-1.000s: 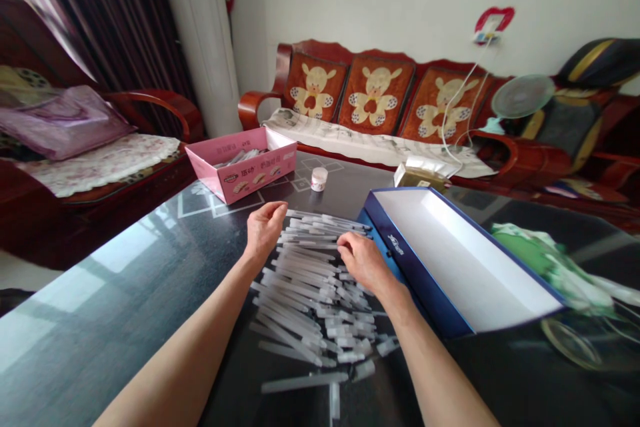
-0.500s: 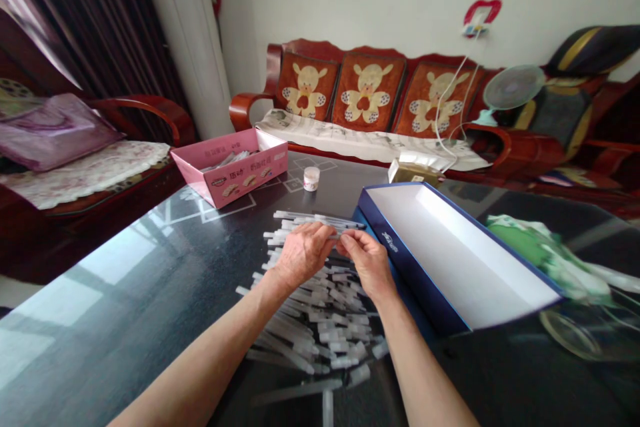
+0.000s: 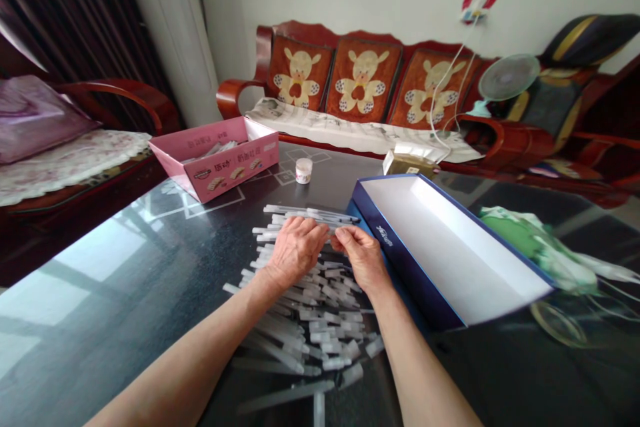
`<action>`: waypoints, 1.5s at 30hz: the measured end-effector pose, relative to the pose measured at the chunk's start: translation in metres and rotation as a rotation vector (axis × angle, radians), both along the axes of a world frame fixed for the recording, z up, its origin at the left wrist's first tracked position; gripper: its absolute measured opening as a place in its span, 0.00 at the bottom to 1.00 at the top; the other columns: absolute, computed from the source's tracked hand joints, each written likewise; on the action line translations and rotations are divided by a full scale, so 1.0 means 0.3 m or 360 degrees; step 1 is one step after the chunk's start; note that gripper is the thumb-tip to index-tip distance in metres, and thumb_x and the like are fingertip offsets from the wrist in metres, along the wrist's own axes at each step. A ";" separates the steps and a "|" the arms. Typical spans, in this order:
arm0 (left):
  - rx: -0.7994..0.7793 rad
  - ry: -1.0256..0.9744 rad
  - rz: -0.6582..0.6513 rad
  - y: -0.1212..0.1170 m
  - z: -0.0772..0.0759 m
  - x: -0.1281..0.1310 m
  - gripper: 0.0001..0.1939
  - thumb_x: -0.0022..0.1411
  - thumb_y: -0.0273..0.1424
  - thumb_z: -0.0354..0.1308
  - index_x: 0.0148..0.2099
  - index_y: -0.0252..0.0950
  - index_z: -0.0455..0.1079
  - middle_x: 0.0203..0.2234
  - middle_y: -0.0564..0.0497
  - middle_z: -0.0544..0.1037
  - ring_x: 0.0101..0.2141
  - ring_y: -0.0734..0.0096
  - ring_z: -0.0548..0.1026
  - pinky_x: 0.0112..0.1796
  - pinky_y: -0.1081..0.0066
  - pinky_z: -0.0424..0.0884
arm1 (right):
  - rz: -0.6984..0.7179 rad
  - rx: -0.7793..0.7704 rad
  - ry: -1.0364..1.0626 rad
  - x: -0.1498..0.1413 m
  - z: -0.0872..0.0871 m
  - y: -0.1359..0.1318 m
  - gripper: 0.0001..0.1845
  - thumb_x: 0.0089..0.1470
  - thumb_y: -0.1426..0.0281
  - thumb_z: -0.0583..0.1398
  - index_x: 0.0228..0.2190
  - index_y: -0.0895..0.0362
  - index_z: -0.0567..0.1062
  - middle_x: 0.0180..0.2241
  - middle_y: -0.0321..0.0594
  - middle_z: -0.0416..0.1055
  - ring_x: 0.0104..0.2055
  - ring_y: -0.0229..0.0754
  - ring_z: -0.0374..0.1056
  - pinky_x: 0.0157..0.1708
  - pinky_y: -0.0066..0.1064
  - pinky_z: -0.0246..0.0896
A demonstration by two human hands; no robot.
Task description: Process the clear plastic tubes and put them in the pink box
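A spread of translucent white pen tubes and caps [image 3: 280,340] covers the dark tabletop below and around my hands. My left hand [image 3: 299,248] is over the pile, its fingers curled closed around what looks like a slim pen, mostly covered by the fingers. Close to its fingertips, my right hand [image 3: 363,255] pinches the other end of the same slim piece between thumb and forefinger. Just beyond the hands, several long pens [image 3: 310,213] lie side by side, some with dark ends near the blue box.
A pink box [image 3: 220,170] holding white pieces stands at the left. Behind the pile is a small white tub [image 3: 303,171]. An open blue box [image 3: 425,247] with white inside stands right of my hands. Farther right lies a green-and-white plastic bag [image 3: 530,240]; a tissue pack [image 3: 407,161] is behind.
The whole view has shifted slightly, with the scene moving left and up. Both hands stay together over the pile, and their closed grips look nearly the same.
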State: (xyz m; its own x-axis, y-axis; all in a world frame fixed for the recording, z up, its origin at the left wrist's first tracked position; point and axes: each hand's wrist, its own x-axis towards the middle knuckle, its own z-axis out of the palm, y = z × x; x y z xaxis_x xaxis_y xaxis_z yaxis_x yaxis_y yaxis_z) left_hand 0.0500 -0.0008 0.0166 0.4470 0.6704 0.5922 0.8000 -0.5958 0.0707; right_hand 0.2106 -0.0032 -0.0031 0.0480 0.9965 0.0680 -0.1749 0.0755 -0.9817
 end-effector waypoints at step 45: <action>-0.0095 0.0043 0.0009 0.012 0.005 -0.004 0.15 0.69 0.34 0.46 0.36 0.37 0.72 0.27 0.51 0.73 0.31 0.67 0.69 0.36 0.66 0.59 | -0.0125 0.0202 -0.0640 -0.005 0.029 -0.010 0.17 0.53 0.55 0.57 0.26 0.55 0.75 0.24 0.38 0.73 0.30 0.43 0.69 0.32 0.31 0.63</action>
State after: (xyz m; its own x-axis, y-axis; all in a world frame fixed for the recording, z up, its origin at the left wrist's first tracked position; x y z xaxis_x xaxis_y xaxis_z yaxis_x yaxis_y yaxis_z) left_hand 0.0489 0.0029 0.0181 0.4585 0.7068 0.5386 0.8054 -0.5867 0.0843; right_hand 0.2093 -0.0062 0.0055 0.0678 0.9734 0.2187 0.2310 0.1980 -0.9526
